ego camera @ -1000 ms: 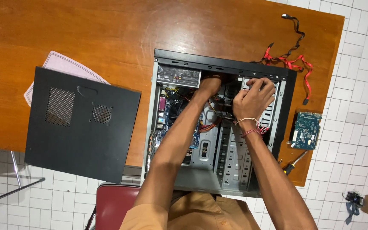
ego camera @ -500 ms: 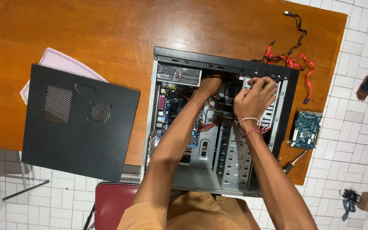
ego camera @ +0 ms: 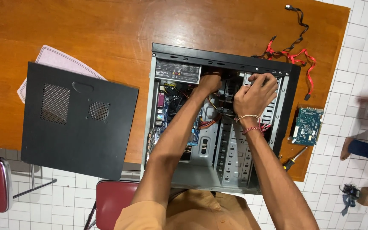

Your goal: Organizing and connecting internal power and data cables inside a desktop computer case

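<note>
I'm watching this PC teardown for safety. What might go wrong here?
Both hands work deep in the open case, so sharp metal edges might scrape them. The green circuit board and screwdriver lie near the table edge and might get knocked off.

Computer case (ego camera: 218,64): black-framed desktop tower with a bare grey metal interior, lying on its side on the orange-brown wooden table, its open side facing up and its near end overhanging the table edge. Inside: a power supply box (ego camera: 178,71) with a label in the far-left corner, a blue motherboard (ego camera: 171,111) along the left side with a bundle of coloured cables (ego camera: 209,121), and perforated grey drive bays (ego camera: 235,153) filling the right half. Both hands are inside the far end, where their grasp is hidden.
</note>
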